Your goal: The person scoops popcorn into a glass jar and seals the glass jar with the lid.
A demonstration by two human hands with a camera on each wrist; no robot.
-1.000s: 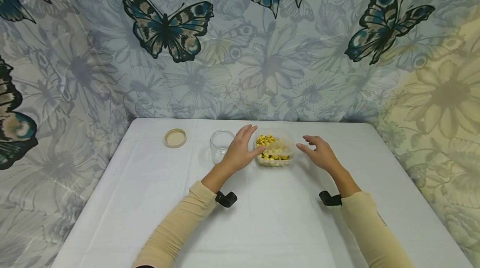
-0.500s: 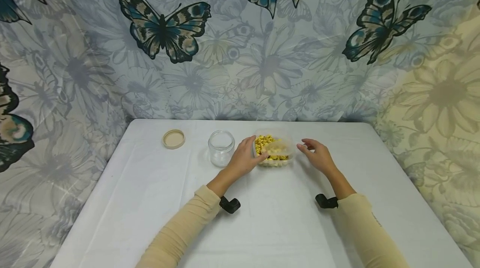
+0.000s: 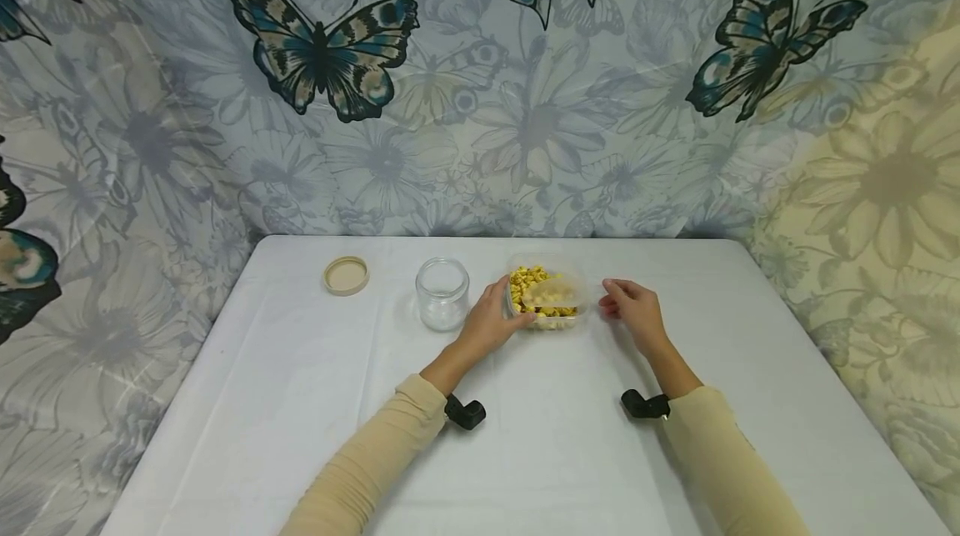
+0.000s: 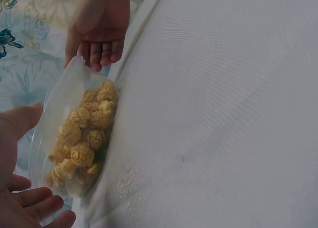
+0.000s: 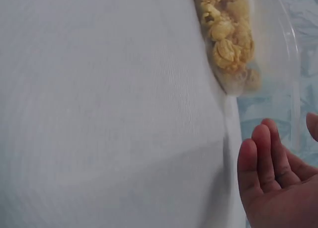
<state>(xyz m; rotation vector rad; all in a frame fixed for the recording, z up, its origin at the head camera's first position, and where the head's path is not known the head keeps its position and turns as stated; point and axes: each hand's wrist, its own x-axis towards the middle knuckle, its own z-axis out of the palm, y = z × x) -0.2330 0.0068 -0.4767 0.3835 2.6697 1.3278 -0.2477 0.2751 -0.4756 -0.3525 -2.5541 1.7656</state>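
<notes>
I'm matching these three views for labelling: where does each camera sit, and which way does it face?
Head: worn high, looks forward and down at the white table; both hands and beige sleeves show.
Left wrist: looks past the left hand across the clear plastic popcorn container to the right hand.
Right wrist: faces that container; right fingers show.
All share the container.
</notes>
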